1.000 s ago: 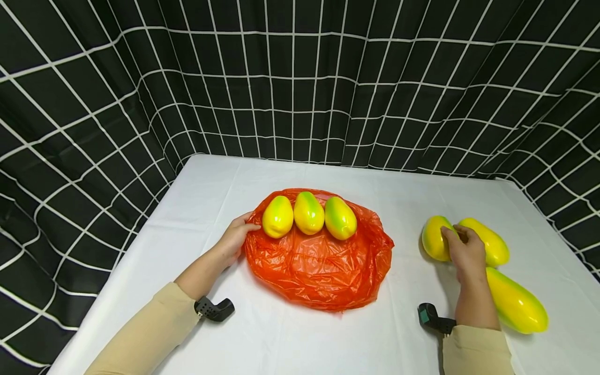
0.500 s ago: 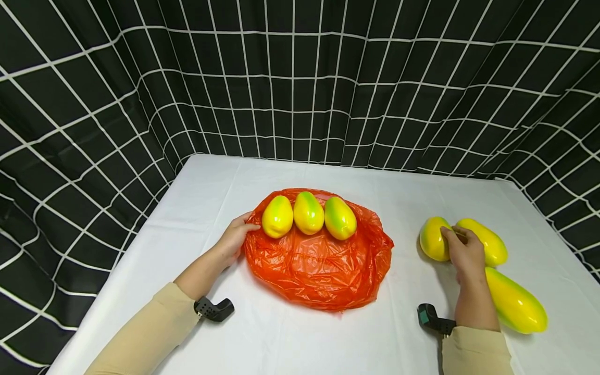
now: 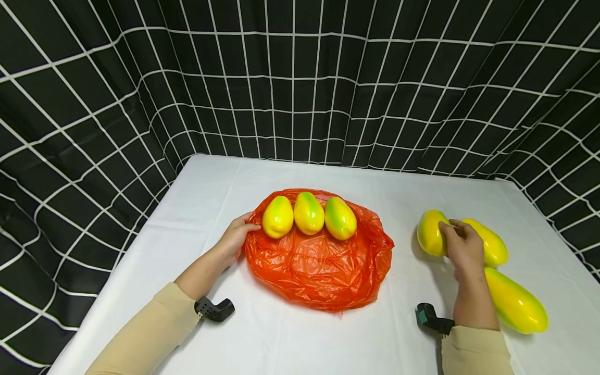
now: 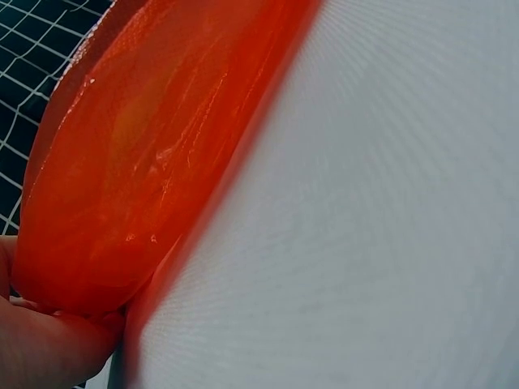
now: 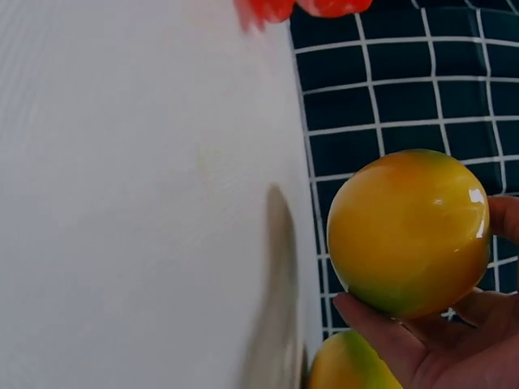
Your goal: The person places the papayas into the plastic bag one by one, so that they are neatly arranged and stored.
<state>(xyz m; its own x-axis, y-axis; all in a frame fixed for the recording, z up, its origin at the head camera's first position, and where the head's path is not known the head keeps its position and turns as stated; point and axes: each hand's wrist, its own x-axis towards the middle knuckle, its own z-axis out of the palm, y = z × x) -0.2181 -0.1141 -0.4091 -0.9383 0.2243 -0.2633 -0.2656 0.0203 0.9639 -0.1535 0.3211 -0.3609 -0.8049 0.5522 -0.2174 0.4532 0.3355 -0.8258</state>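
In the head view, my left hand [image 3: 234, 237] pinches the left rim of a red plastic bag [image 3: 323, 271]. Its thumb [image 4: 61, 344] presses the film in the left wrist view. The bag lies spread wide, with 3 yellow-green papayas [image 3: 309, 212] in a row along its far side. To the right, my right hand [image 3: 466, 252] grips another papaya [image 3: 431, 233] between thumb and fingers. That fruit looks slightly raised from the cloth; the right wrist view shows its rounded end [image 5: 409, 235]. Part of it is hidden behind the hand.
Two more papayas lie at the right: one [image 3: 489, 245] just behind my right hand, a longer one [image 3: 517, 302] beside the right forearm. A white cloth [image 3: 290, 344] covers the table. Black curtains with white grid lines [image 3: 309, 78] surround the back and sides.
The papaya in my right hand has risen slightly and shifted a little left, away from the other two. My left hand and the bag stay where they were.
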